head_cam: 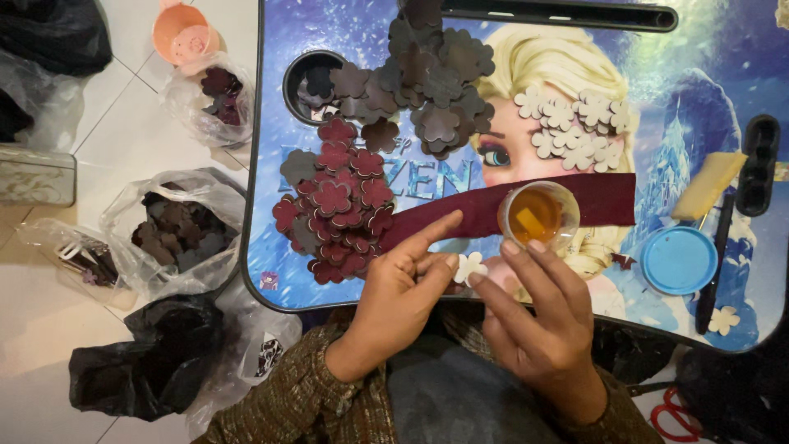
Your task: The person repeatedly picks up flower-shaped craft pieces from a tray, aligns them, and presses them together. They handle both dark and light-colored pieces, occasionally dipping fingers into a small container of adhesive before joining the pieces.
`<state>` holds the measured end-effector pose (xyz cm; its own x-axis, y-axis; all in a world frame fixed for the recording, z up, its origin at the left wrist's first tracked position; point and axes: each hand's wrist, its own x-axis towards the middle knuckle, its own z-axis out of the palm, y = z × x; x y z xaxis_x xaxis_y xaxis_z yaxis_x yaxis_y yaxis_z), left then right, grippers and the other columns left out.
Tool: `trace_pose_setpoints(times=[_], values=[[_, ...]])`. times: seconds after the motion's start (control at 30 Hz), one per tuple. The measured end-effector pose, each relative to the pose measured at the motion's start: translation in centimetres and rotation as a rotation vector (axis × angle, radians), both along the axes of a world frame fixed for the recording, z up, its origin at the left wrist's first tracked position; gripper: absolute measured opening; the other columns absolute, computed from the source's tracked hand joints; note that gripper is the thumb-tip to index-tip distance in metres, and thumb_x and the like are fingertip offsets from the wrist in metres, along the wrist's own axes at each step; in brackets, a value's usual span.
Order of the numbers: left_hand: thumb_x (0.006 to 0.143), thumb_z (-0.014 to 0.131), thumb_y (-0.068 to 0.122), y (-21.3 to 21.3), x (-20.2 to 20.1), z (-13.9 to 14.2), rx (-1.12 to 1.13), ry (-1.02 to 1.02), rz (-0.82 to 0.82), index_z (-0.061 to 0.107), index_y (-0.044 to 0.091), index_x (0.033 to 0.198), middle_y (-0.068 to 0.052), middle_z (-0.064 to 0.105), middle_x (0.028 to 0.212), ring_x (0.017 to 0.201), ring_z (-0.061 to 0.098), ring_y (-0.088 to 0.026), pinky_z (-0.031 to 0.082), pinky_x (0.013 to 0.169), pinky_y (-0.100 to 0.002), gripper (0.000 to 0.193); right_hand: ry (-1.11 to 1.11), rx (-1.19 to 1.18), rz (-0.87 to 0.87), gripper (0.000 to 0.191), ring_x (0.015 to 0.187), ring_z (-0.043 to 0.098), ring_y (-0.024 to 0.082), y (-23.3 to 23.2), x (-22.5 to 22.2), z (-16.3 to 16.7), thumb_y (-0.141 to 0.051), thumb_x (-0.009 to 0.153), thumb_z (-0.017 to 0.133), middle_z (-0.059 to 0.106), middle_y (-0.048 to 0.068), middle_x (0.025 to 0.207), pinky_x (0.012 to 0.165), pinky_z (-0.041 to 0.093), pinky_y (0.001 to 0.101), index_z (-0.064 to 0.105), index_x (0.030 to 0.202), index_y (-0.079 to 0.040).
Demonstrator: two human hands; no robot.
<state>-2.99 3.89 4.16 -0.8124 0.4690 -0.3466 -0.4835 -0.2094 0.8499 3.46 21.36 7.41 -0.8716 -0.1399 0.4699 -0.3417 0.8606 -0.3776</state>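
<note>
Fingers of both hands meet over a small cream flower cutout (469,267), which sits pinched between the left hand (401,284) and the right hand (538,316) just above the near edge of the worktop (699,82). The left forefinger is stretched out past the cutout, its tip resting on a long dark red strip (600,197) that runs away to the right; the other left fingers are curled in narrow around the flower. Two right fingertips touch the near side of a small clear cup (538,215) holding amber liquid and a yellow piece, which stands on the strip just beyond them.

Left of the outstretched forefinger lies a heap of dark red flower cutouts (337,201), and farther out from both hands a bigger heap of brown flower cutouts (427,82). Beyond the cup is a cluster of cream flower cutouts (575,127). Right of the right fingers sits a round blue lid (679,260), with a yellow sponge (708,184) past it. Plastic bags (177,226) of cutouts lie on the floor, well left of the left hand.
</note>
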Motion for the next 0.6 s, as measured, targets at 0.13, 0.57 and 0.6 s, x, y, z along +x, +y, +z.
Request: trace_pose_setpoints(times=[0.13, 0.57, 0.6], values=[[0.103, 0.058, 0.005, -0.1, -0.1, -0.4, 0.069, -0.029, -0.004, 0.048, 0.003, 0.154, -0.002, 0.073, 0.101, 0.09, 0.065, -0.004, 0.059, 0.083, -0.024, 0.052, -0.05, -0.26, -0.043, 0.035, 0.127, 0.059, 0.038, 0.4, 0.8, 0.3, 0.002, 0.075, 0.064, 0.063, 0.018, 0.13, 0.112, 0.048, 0.0472, 0.075, 0.105, -0.012], [0.105, 0.057, 0.012, -0.8, -1.1, 0.6, 0.193, -0.188, -0.269, 0.034, 0.008, 0.164, -0.005, 0.072, 0.102, 0.086, 0.071, -0.011, 0.059, 0.077, -0.025, 0.064, -0.082, -0.693, 0.013, 0.056, 0.109, 0.071, 0.023, 0.1, 0.9, -2.4, 0.015, 0.088, 0.07, 0.072, 0.013, 0.113, 0.103, 0.054, 0.0352, 0.051, 0.139, 0.002], [0.104, 0.057, 0.013, -0.9, -1.3, 1.4, 0.162, -0.191, -0.301, 0.035, 0.01, 0.163, -0.004, 0.071, 0.1, 0.085, 0.071, -0.011, 0.058, 0.076, -0.025, 0.063, -0.088, -0.749, 0.001, 0.059, 0.107, 0.071, 0.021, 0.0, 0.9, -2.5, 0.015, 0.087, 0.07, 0.071, 0.014, 0.112, 0.102, 0.055, 0.0345, 0.051, 0.141, 0.002]])
